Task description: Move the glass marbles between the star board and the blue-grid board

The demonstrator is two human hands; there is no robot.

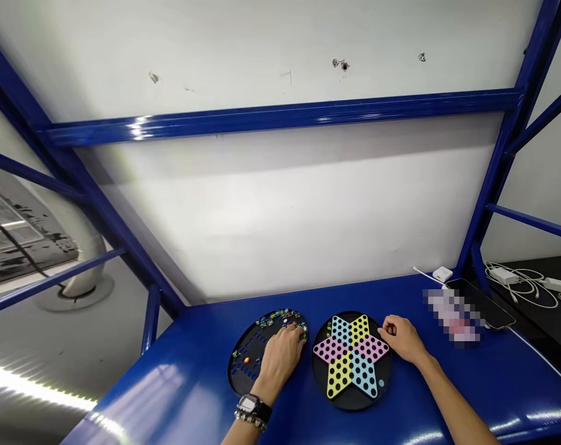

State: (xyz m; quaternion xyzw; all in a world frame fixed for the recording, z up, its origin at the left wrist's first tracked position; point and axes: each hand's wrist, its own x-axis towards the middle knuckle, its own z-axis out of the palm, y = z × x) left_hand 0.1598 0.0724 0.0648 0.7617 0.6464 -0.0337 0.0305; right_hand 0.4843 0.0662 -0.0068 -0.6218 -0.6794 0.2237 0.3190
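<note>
Left hand (280, 360) lies spread over marbles (280, 320) on a black holed board (242, 371), hold unclear. Right hand (401, 339) half-curled, nothing visible in it, just right of the star-pattern Chinese checkers board (352, 361).

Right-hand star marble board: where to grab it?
Grip the black rim from the right, where the right hand rests at its edge. The round rim lies bare beyond the coloured star's points, so fingers can hold there without covering the holes.
</note>
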